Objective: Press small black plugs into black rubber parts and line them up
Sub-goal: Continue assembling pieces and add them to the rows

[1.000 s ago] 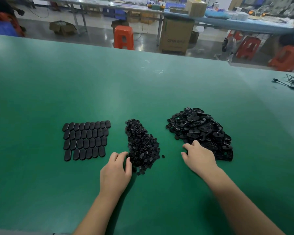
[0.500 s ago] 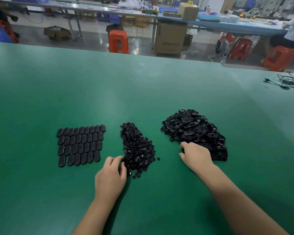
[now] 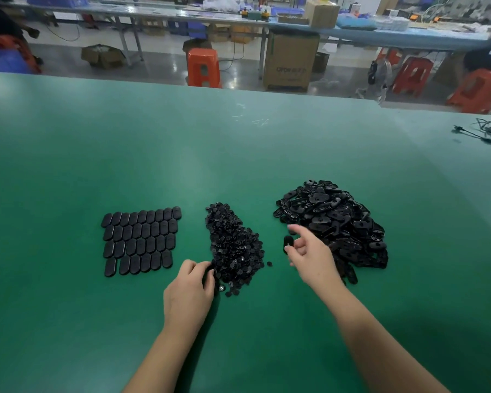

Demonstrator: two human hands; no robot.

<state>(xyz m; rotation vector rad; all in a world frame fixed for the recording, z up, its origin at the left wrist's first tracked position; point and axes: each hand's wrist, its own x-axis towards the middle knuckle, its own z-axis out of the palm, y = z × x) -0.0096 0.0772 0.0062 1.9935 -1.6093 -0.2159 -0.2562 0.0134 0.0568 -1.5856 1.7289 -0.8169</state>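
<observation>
On the green table (image 3: 267,165), far left: finished rubber parts (image 3: 141,241) laid flat in four tidy rows, edges touching, well apart from both hands.

Just right of the rows, the left hand (image 3: 189,290) sits at the near-left edge of the plug pile (image 3: 233,248). Fingers curled, tips at or in the pile's fringe; looks like a pinch, but whether a plug is actually held cannot be told. A few loose plugs lie scattered at the pile's near edge.

Between the two piles, the right hand (image 3: 309,256) is lifted slightly off the table, forefinger extended, thumb and other fingers pinching one rubber part (image 3: 287,244) by its edge. The part stands roughly upright, a small pale spot on its face, possibly the hole.

Right of that hand, touching its back: the heap of unfilled rubber parts (image 3: 332,225), loosely tangled.

Handling, as judged: parts are light, soft, somewhat grippy; they would flex under a press, so best held by the long edges with the hole left clear. Plugs are tiny and light, likely to roll or skitter; fingertip pinch across the rim, one at a time.

Far right edge: black cables (image 3: 485,131).
</observation>
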